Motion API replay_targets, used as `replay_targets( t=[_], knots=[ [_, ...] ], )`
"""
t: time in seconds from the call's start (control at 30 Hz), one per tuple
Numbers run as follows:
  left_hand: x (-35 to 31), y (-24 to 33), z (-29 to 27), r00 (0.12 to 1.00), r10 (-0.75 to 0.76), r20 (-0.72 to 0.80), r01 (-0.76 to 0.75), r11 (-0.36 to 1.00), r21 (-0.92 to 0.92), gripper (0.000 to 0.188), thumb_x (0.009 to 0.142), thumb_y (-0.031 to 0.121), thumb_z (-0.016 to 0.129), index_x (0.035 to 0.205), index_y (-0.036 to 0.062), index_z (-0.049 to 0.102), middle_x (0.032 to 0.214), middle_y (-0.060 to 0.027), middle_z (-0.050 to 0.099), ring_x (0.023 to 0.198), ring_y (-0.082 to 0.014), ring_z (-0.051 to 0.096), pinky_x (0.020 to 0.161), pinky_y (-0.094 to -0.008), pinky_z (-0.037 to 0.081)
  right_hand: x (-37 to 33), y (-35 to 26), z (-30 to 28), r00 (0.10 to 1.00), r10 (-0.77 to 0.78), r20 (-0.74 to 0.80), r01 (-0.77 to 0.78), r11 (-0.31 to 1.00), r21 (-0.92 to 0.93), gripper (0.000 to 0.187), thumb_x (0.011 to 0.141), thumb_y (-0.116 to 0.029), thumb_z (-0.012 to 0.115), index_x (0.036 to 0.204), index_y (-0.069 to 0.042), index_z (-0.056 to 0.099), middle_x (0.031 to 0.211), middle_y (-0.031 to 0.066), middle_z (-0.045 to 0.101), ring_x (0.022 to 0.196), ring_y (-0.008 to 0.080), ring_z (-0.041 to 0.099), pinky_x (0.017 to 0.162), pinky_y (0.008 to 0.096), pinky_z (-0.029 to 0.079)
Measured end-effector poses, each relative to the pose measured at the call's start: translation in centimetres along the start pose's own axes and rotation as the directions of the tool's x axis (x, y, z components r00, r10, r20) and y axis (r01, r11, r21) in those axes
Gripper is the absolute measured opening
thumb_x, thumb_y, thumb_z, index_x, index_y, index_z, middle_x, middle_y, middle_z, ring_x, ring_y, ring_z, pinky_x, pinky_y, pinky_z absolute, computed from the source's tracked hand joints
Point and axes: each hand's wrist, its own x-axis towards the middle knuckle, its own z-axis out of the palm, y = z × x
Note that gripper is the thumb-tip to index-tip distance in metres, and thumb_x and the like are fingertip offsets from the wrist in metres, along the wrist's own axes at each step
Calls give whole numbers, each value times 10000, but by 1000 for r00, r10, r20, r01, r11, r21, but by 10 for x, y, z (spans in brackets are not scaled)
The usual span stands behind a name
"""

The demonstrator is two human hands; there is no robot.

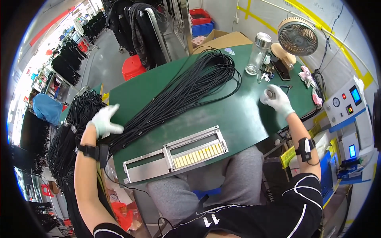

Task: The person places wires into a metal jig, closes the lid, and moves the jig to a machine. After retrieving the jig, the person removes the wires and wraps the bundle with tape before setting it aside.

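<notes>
My left hand (105, 121), in a white glove, is open with fingers spread at the table's left edge, beside the ends of a long bundle of black cables (178, 85). My gloved right hand (279, 101) is closed around a small round grey object (271, 94) over the right side of the table; its kind is hard to make out. Between my arms, along the near edge, lies a metal frame fixture (149, 168) with two long openings. A row of yellowish-white pieces (198, 156) sits in its right half.
On the green table (222, 115) stand a glass bottle (258, 53) and a fan (297, 36) at the back right, near a phone (281, 70) and keys (266, 76). More black cables (85, 109) hang off the left side. A control box (345, 101) stands at right.
</notes>
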Motion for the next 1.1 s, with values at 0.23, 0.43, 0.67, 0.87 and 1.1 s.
replay_targets(
  t=[0.23, 0.43, 0.67, 0.87, 1.1],
  knots=[
    [176, 106, 3, 990, -59, -128, -9, 880, -475, 955, 873, 692, 566, 1517, 19, 355, 1534, -225, 403, 1433, -333, 381, 1174, -375, 301, -12, -59, 10, 992, -90, 85, 87, 996, 32, 546, 780, -156, 804, 1257, -31, 569, 1235, 100, 608, 1080, 185, 625, 880, 323, 528],
    [283, 186, 26, 979, -200, -36, 151, 835, -529, 1050, 869, 795, 400, 1580, 54, 183, 1555, -242, 354, 1447, -372, 348, 1190, -396, 265, 32, -62, 85, 856, 275, 437, -492, 691, 529, 742, 897, -241, 744, 1458, 60, 361, 1295, 171, 573, 1134, 259, 612, 937, 368, 539],
    [280, 278, 35, 1000, 18, -17, -23, 913, -406, 1161, 802, 730, 611, 1581, 20, 123, 1501, -277, 420, 1417, -393, 390, 1167, -412, 309, 104, -57, 109, 838, 235, 493, -543, 454, 707, 780, 951, -256, 675, 1484, 125, 252, 1307, 202, 561, 1201, 290, 598, 994, 397, 522],
    [220, 325, 80, 918, 104, -382, -111, 994, 4, 1216, 701, 609, 780, 1571, 20, 167, 1208, -231, 615, 1156, -367, 588, 1029, -418, 447, 59, -59, 81, 813, 244, 529, -565, 552, 613, 725, 949, -245, 676, 1459, 123, 314, 1301, 192, 572, 1159, 277, 616, 984, 382, 525],
    [219, 318, 90, 870, 341, -357, -389, 919, -70, 1249, 652, 499, 846, 1565, 7, 151, 1030, -204, 606, 946, -351, 596, 905, -429, 489, 7, -30, -48, 952, 195, 234, -235, 959, 156, 487, 897, -257, 697, 1316, -26, 604, 1219, 127, 649, 1053, 229, 651, 897, 341, 529]
  ],
)
